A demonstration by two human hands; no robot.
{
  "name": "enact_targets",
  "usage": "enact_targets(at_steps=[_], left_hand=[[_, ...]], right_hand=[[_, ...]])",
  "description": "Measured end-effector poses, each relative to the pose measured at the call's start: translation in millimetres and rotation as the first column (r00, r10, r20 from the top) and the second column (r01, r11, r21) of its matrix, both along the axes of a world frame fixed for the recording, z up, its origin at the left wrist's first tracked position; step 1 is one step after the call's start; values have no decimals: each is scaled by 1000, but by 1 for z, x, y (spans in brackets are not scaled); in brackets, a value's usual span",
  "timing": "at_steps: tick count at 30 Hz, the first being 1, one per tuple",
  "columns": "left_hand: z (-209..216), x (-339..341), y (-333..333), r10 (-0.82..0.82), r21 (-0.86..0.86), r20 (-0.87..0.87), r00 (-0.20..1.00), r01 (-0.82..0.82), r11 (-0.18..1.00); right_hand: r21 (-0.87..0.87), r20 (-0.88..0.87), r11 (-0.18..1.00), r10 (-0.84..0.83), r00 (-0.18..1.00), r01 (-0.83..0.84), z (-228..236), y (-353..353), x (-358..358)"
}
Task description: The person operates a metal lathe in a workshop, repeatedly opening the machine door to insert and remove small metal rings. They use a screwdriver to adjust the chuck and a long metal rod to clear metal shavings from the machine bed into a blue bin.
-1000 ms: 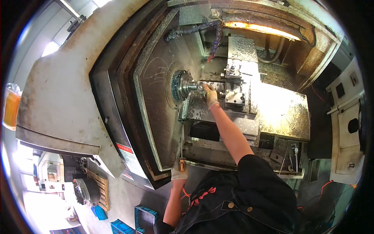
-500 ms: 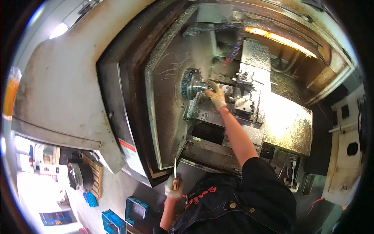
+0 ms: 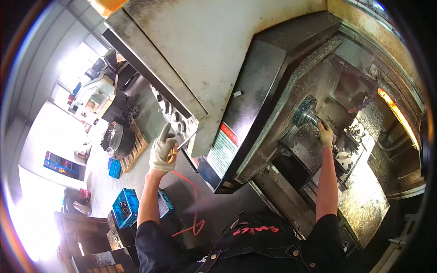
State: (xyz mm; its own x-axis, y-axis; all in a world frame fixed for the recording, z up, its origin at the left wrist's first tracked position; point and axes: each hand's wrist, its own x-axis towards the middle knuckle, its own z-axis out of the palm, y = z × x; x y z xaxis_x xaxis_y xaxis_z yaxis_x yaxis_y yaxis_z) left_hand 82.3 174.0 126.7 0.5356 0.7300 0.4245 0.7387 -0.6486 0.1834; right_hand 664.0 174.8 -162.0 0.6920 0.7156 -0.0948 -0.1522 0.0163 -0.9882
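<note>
My left hand (image 3: 162, 151), in a pale work glove, is raised beside the lathe's control panel (image 3: 193, 123). Its index finger is stretched toward the panel's round knobs (image 3: 181, 126); contact cannot be made out. The other fingers are closed round a tool with an orange-brown handle (image 3: 172, 154) and a thin metal shaft (image 3: 185, 141). Inside the machine, my gloved right hand (image 3: 326, 134) has its fingers round the free end of a shiny round metal workpiece (image 3: 311, 118). That workpiece sits in the dark chuck (image 3: 304, 109). The fingertips are partly hidden.
Tool blocks (image 3: 357, 132) stand on the slide right of my right hand. The dark door frame (image 3: 255, 104) rises between my arms. Blue crates (image 3: 125, 207) and a red hose (image 3: 196, 204) lie on the floor. A pallet (image 3: 136, 144) carries a large dark drum-shaped object (image 3: 119, 139).
My left hand has lifted the tool from low by the machine's edge up to the control panel. My right hand stays at the workpiece. The view has turned left.
</note>
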Motion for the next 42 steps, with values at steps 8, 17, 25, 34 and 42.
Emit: enact_targets(at_steps=[8,17,25,34,42], left_hand=[[3,9,22,-131,22,62,989,130,991],[-11,7,27,-124,148,20,992,120,982],[-24,-14,37,-183,146,-35,983,186,972],[-37,28,2,-338,409,164,927,248,878],[-24,21,-5,-279,233,163,946,238,943]], right_hand=[[70,150,997,-27,988,17,-9,7,10],[-152,48,987,-49,998,55,43,-11,-26],[-303,330,950,30,944,75,52,-23,-17],[-36,293,961,273,916,-275,38,-102,-220],[-67,445,745,617,649,-663,55,-165,-409]])
